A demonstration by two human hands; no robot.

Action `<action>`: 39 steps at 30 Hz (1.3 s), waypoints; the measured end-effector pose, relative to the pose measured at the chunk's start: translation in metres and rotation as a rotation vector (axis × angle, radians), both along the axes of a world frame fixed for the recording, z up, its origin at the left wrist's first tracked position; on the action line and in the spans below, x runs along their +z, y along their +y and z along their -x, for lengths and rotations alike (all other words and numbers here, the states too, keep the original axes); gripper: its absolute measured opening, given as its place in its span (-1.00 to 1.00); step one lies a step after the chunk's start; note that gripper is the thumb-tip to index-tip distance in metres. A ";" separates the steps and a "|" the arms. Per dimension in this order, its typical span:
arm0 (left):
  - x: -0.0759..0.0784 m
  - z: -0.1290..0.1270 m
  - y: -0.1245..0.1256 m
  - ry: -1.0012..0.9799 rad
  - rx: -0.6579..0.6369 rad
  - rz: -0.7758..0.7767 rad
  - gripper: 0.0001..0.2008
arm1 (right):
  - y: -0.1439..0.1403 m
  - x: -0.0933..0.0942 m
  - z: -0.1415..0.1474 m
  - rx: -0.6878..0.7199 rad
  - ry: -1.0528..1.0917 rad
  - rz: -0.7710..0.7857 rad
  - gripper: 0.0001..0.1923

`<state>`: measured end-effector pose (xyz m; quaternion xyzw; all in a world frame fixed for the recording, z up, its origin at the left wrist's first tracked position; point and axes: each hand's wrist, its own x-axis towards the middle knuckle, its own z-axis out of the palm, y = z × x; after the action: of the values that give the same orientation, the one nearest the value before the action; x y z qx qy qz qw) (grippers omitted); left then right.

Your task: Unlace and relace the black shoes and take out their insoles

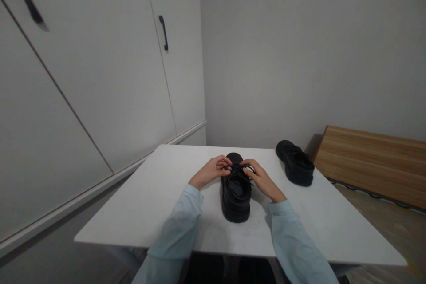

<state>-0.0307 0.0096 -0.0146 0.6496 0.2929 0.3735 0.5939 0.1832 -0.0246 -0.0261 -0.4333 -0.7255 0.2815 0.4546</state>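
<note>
White bench, frame centre: black shoe, long axis running up-frame, toe away. Left hand and right hand both pinch its laces. No readable branding.

Domestic interior, most likely a bedroom or hallway corner of a home. Tall white built-in wardrobe doors with slim black bar handles rise to the left of the left hand. Plain pale-grey painted walls beyond both hands. Low light-wood slatted bench or bed frame against the wall, to the right of the right hand. Small white rectangular tabletop under the hands carries a pair of black lace-up leather shoes, everyday household footwear.
</note>
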 end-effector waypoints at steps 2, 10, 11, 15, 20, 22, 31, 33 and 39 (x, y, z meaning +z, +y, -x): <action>-0.001 0.001 0.002 0.017 -0.001 -0.019 -0.62 | 0.000 0.000 0.000 0.002 0.003 -0.002 -0.77; -0.002 0.001 0.005 0.103 0.060 -0.213 -0.79 | -0.002 0.002 -0.001 0.010 -0.003 0.019 -0.75; -0.002 0.001 0.005 0.098 0.084 -0.218 -0.80 | -0.002 0.002 -0.001 0.010 0.000 0.023 -0.75; -0.005 0.001 0.008 0.067 0.184 -0.236 -0.80 | -0.003 0.003 -0.001 0.008 0.003 0.042 -0.75; -0.006 0.001 0.010 0.009 0.240 -0.168 -0.80 | -0.002 0.003 -0.001 0.011 -0.001 0.026 -0.75; -0.006 0.001 0.009 -0.013 0.257 -0.133 -0.79 | -0.002 0.003 -0.001 0.008 -0.007 0.026 -0.75; -0.004 -0.001 0.002 -0.196 0.251 -0.020 -0.67 | -0.002 0.004 0.000 -0.001 -0.006 0.012 -0.77; -0.004 -0.002 0.002 -0.218 0.273 0.007 -0.67 | -0.002 0.004 0.000 -0.001 -0.006 0.008 -0.77; -0.002 -0.004 0.000 -0.278 0.308 0.058 -0.66 | -0.003 0.005 0.000 0.004 0.006 0.022 -0.76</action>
<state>-0.0265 0.0097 -0.0168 0.5222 0.3146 0.5372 0.5828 0.1834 -0.0274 -0.0210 -0.4361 -0.7218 0.2918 0.4514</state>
